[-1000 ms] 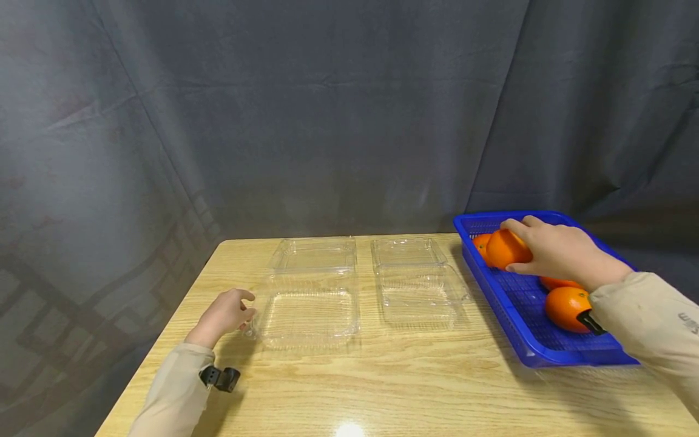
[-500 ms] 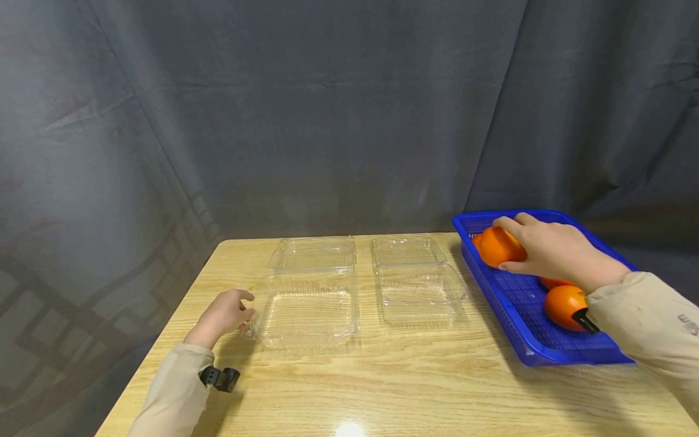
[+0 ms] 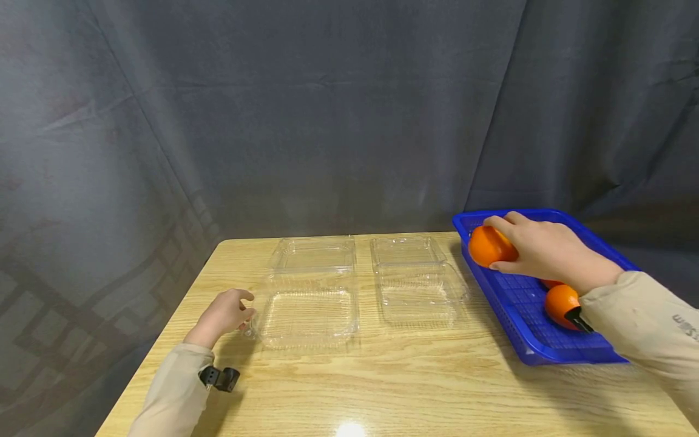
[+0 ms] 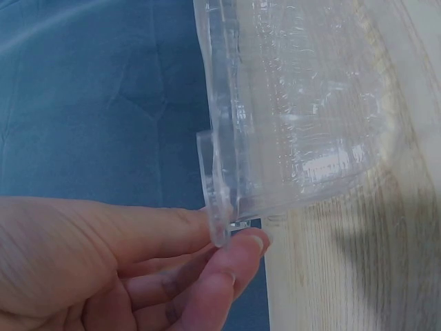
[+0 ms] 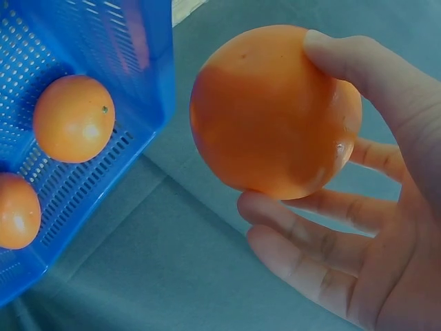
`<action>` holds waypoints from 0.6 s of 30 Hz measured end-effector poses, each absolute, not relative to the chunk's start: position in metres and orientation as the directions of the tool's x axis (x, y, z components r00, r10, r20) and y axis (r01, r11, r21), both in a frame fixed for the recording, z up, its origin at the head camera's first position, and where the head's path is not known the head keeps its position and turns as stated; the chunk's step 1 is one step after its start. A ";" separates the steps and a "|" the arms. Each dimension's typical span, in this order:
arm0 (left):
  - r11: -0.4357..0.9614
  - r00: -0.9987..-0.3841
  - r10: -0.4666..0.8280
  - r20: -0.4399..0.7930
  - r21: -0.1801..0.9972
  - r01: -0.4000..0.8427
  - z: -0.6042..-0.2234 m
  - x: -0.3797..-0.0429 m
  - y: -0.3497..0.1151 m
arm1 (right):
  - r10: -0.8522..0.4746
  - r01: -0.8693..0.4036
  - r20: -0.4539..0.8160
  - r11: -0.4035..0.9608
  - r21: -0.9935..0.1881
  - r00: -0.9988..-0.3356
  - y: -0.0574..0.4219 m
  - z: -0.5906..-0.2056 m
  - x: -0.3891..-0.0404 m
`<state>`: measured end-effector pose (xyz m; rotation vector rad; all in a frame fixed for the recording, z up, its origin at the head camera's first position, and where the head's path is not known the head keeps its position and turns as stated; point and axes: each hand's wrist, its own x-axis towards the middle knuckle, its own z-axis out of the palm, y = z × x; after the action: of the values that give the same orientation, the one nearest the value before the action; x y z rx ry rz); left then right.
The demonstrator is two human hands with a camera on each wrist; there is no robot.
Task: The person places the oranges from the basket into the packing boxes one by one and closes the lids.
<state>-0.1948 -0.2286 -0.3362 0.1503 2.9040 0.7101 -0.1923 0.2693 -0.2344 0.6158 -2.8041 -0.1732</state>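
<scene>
My right hand [image 3: 546, 249] grips an orange [image 3: 489, 246] between thumb and fingers. In the head view this orange overlaps the far left side of the blue basket [image 3: 508, 318]; the right wrist view shows it apart from the basket wall [image 5: 162, 89]. At the left of the table, my left hand [image 3: 224, 315] pinches the corner tab of a clear plastic clamshell container [image 3: 311, 312]. The left wrist view shows the tab [image 4: 215, 221] between thumb and fingertips. This container lies unfolded, its other half farther back.
A second, smaller clear clamshell container [image 3: 417, 294] lies unfolded between the first one and the basket. More oranges [image 5: 74, 118] lie inside the basket, partly hidden by the right arm in the head view. A grey curtain [image 3: 338, 121] hangs behind the wooden table [image 3: 404, 388].
My right hand has carried the orange slightly left toward the basket's left rim. My left hand and both containers have stayed where they were.
</scene>
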 end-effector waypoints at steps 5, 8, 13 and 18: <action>0.883 -0.984 0.133 -0.121 0.465 0.062 -0.336 -0.195 -0.229 | -0.432 -0.399 0.239 0.900 0.177 -0.870 0.266 -0.234 -0.192; 0.883 -0.984 0.132 -0.121 0.464 0.062 -0.336 -0.195 -0.229 | -0.442 -0.407 0.256 0.895 0.179 -0.859 0.265 -0.235 -0.191; 0.884 -0.984 0.130 -0.121 0.463 0.060 -0.337 -0.195 -0.229 | -0.447 -0.417 0.255 0.894 0.165 -0.858 0.261 -0.235 -0.192; 0.884 -0.984 0.132 -0.120 0.463 0.062 -0.337 -0.195 -0.229 | -0.446 -0.417 0.270 0.894 0.161 -0.853 0.258 -0.235 -0.191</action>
<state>-0.1948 -0.2290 -0.3365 0.1500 2.9053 0.7060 -0.1908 0.2580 -0.2352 0.6446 -2.7593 -0.1390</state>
